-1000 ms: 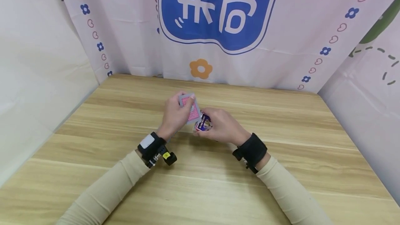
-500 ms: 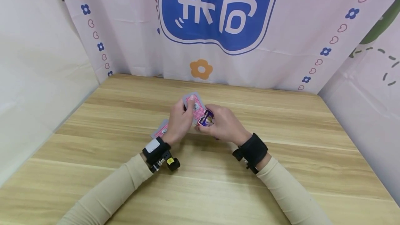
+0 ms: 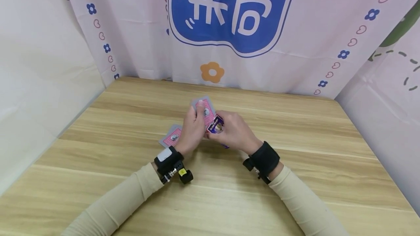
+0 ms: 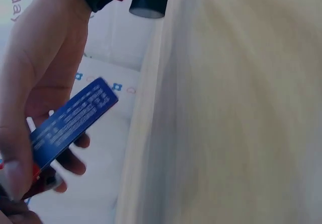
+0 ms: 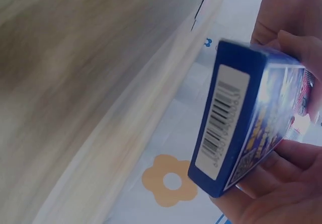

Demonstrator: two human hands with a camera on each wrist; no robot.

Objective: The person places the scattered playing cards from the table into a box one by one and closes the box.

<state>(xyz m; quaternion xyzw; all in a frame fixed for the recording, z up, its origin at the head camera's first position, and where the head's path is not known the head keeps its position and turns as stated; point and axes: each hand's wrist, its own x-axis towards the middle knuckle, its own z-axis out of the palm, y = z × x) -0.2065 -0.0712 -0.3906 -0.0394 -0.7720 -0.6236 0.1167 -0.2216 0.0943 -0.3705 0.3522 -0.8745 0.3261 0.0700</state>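
Observation:
My left hand [image 3: 191,128] holds pink-backed playing cards [image 3: 208,115], its thumb lying over their backs. Their near end meets the end of a blue card box [image 3: 216,126], which my right hand [image 3: 235,130] grips from the right. In the left wrist view a narrow printed side of the box [image 4: 75,122] shows beyond the left thumb and palm. A barcode fills the end of the box [image 5: 221,118] in the right wrist view. More pink-backed cards [image 3: 172,137] lie on the table, partly behind the left wrist.
Both hands work over a wood-grain table [image 3: 210,199]. A white printed cloth [image 3: 137,28] with a blue emblem hangs along its back edge, and pale sheets [image 3: 39,65] border the sides. Each wrist wears a black strap [image 3: 265,158] with a small camera.
My left hand has shifted right and slightly toward me, bringing its cards against the box end. The cards on the table, hidden before by that hand, now show. The right hand has barely moved.

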